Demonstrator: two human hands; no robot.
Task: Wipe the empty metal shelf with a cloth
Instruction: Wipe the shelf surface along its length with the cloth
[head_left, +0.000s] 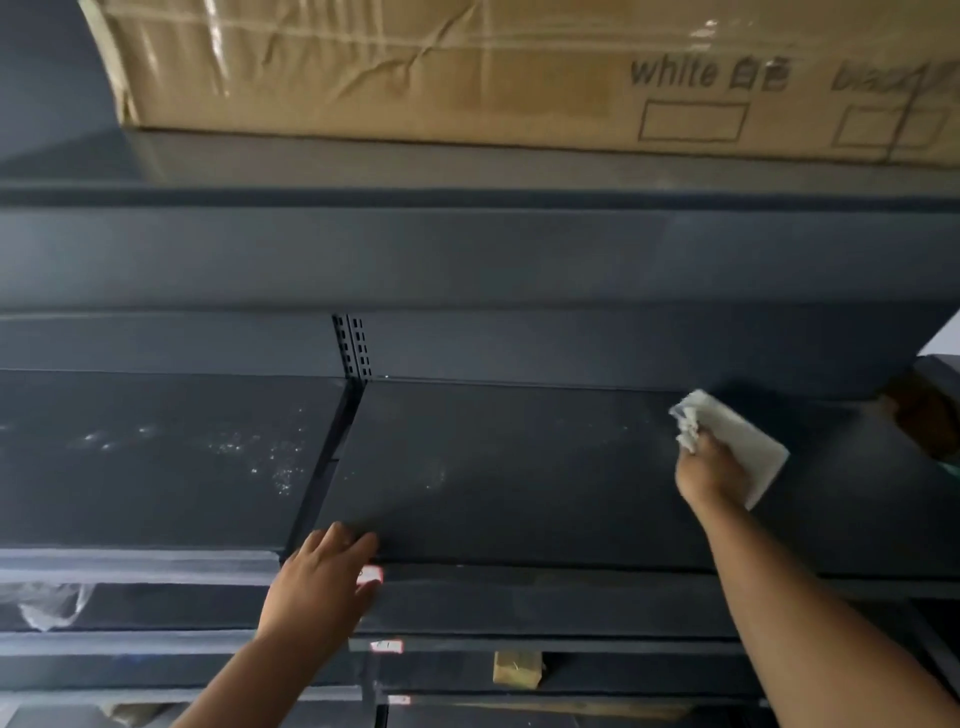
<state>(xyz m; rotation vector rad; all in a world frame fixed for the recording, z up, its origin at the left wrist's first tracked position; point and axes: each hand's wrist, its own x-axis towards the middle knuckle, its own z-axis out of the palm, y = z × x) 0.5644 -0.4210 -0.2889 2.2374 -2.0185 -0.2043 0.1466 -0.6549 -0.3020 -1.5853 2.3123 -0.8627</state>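
A dark metal shelf (509, 467) runs across the middle of the view, dusty with pale specks near its left part. A white cloth (737, 441) lies flat on the shelf's right side, bunched at its near-left corner. My right hand (709, 470) presses on the cloth and grips the bunched part. At the shelf's front edge, close to the seam between two shelf panels, my left hand (322, 577) rests with its fingers spread flat on the lip and holds nothing.
A large cardboard box (467, 67) printed "white" sits on the top shelf above. A slotted upright (353, 345) divides the back panel. The neighbouring left shelf panel (156, 457) shows more dust. Lower shelves hold a small tan block (517, 667) and crumpled plastic (49, 605).
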